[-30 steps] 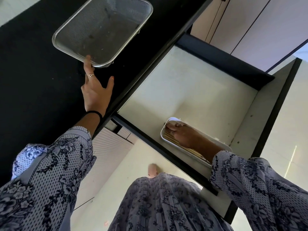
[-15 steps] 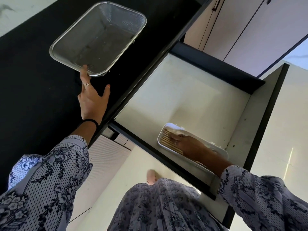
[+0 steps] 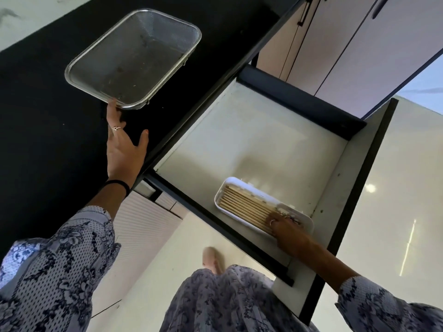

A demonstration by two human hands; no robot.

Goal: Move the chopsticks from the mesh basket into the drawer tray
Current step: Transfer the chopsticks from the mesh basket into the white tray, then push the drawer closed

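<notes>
Sliding back along the chopsticks (image 3: 247,208), the right hand (image 3: 286,232) now rests fingers-down on their near ends instead of covering the far end of the tray (image 3: 221,192); whether its grip is curled I cannot tell. They lie side by side in the tray inside the open drawer (image 3: 251,130). The basket (image 3: 134,58) on the bench (image 3: 36,104) looks empty, so the move seems done. The left hand (image 3: 123,149), fingers straight, still touches the basket rim. Nothing stands in the way.
</notes>
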